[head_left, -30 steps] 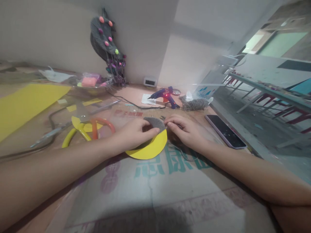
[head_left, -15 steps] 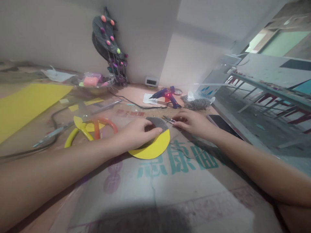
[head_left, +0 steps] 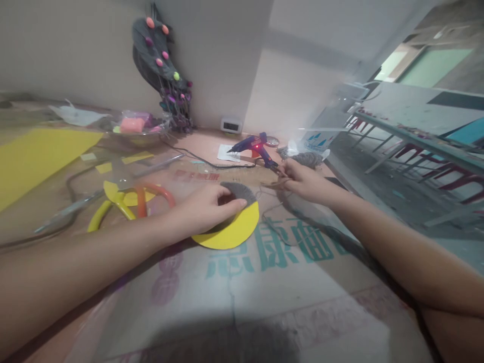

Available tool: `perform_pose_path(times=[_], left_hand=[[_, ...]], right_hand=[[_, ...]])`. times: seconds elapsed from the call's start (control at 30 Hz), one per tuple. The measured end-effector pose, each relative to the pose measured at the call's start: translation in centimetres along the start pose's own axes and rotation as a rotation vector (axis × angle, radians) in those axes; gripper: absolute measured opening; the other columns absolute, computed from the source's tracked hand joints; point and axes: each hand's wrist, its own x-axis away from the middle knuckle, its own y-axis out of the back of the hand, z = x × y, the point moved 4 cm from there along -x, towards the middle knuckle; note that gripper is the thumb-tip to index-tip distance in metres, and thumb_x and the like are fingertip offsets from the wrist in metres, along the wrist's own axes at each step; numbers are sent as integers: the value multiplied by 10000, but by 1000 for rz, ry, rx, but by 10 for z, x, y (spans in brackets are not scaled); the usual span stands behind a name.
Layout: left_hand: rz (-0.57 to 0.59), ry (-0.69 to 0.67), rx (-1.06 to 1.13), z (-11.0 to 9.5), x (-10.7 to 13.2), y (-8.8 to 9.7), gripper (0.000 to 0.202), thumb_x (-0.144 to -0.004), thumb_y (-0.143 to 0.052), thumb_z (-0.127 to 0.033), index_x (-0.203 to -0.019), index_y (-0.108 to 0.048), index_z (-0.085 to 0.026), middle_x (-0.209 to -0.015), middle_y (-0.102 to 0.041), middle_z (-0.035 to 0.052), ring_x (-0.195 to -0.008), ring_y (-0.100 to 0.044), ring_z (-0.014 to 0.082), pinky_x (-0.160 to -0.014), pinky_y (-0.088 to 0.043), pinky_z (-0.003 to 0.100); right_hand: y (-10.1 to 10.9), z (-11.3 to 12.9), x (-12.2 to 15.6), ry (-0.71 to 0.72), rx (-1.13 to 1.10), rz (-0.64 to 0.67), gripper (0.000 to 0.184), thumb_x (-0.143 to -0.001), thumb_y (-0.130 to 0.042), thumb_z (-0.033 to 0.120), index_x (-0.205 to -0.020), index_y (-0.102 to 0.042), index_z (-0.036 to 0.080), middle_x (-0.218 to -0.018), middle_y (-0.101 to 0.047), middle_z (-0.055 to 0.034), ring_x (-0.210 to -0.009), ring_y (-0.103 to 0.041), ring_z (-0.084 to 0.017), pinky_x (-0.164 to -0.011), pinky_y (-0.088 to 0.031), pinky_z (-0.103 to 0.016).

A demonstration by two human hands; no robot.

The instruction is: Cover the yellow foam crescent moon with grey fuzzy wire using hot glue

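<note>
Left hand [head_left: 212,204] curled, thumb on disc [head_left: 236,229]: hold flat. Right hand [head_left: 298,181] half-curled by glue gun [head_left: 249,144], grasp unclear; avoid nozzle [head_left: 231,149].

two hands: left hand [head_left: 207,204], right hand [head_left: 308,182]. one each of: yellow-and-gray disc [head_left: 232,234], glue gun [head_left: 245,144], white digital clock [head_left: 231,125], gray yarn bundle [head_left: 310,160], large yellow sheet [head_left: 45,156], gray crescent [head_left: 144,59]; at least six pompoms [head_left: 176,76] on the crescent. scissors handles in two colors, yellow handle [head_left: 123,205] and orange handle [head_left: 141,201], so one or two pairs, can't tell which.
</note>
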Motion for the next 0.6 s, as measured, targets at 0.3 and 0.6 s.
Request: perform_pose_path(times=[0.3,0.6], left_hand=[[-9,-5,2,-4,1,0,446,-858,-504,-550,-724,-656,-153,-687,-661,22,-606,-560,156,-490,-327,246],[7,9,-66,-2,-1,2,458,-859,-482,-566,-718,-641,-161,-690,-662,27,-620,-572,170,-502,-343,258]], right_hand=[[21,-32,-9,-224,-436,-114,515,-898,-430,637,-1137,-589,210,-789,-534,-15,-603,-442,-111,-503,-354,-217],[47,-26,-1,-14,127,-72,667,-759,-675,530,-1331,-564,205,-1238,-641,-114,-1071,-618,-310,-901,-502,-416]])
